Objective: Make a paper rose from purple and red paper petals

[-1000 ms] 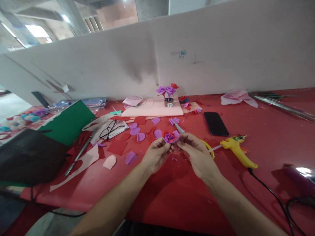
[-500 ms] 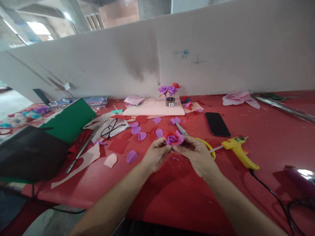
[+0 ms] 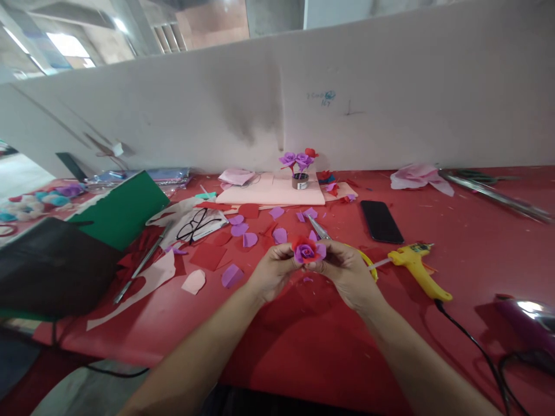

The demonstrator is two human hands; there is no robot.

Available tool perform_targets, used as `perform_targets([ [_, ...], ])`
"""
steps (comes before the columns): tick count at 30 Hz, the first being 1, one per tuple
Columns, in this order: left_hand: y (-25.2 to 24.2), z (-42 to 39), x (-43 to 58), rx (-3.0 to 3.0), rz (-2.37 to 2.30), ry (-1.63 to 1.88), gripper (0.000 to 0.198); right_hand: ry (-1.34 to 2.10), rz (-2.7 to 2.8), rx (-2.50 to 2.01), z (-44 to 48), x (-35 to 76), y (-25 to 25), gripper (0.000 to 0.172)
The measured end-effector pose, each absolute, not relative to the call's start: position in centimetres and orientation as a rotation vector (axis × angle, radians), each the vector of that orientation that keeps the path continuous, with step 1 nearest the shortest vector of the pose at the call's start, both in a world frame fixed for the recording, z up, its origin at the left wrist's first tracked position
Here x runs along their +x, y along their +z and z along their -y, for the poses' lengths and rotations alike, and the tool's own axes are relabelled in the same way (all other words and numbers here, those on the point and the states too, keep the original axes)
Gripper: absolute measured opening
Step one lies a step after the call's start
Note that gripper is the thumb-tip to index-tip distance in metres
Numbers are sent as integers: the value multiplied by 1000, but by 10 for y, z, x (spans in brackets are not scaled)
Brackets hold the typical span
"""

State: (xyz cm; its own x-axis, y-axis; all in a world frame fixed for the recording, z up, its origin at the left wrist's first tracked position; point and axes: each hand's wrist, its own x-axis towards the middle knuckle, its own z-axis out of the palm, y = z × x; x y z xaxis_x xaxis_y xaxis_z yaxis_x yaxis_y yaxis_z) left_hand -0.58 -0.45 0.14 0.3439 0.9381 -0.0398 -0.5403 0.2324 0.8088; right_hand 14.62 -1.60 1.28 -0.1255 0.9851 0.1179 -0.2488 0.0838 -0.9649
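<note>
Between my two hands, above the red table, is a purple and red craft flower (image 3: 308,251) with its face turned up toward me. My left hand (image 3: 274,271) pinches its left side, and my right hand (image 3: 346,270) grips the right side with thumb and fingers. The underside of the flower is hidden. Scissors (image 3: 319,227) with yellow handles lie just behind my right hand, which partly covers them. Loose purple petals (image 3: 233,276) and a pale pink petal (image 3: 193,281) are scattered to the left of my left hand.
On the right lie a yellow glue gun (image 3: 417,269) with its cord and a black phone (image 3: 381,222). A small pot (image 3: 300,181) of purple and red flowers stands on pale foam sheets (image 3: 264,193) at the back. Eyeglasses (image 3: 197,225), a green board (image 3: 125,211) and a dark bag (image 3: 52,268) are leftward.
The flower has tilted slightly in my fingers, so more of its red outer petals shows. Both hands keep their hold, and the view has shifted a little.
</note>
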Motion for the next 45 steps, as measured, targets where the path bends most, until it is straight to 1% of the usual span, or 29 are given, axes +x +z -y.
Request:
perform_targets([
  [8, 1, 3, -7, 805, -604, 1085, 25, 1391, 1170, -846, 13, 148, 6, 26],
  [11, -2, -1, -9, 848, -592, 1079, 26, 1457, 1140, -782, 14, 148, 6, 20],
  [14, -7, -8, -14, 932, -588, 1041, 27, 1449, 1136, -729, 14, 149, 8, 13],
  [20, -17, -17, -21, 991, -602, 1027, 24, 1423, 1044, -790, 15, 151, 14, 15],
  [29, -6, -14, -19, 974, -646, 1145, 17, 1429, 930, -889, 11, 152, 13, 12],
  [35, -7, -17, -20, 979, -667, 1234, 19, 1418, 961, -907, 13, 149, 12, 14],
  [45, -11, -18, -19, 964, -665, 1260, 22, 1464, 1134, -901, 20, 148, 14, 12],
])
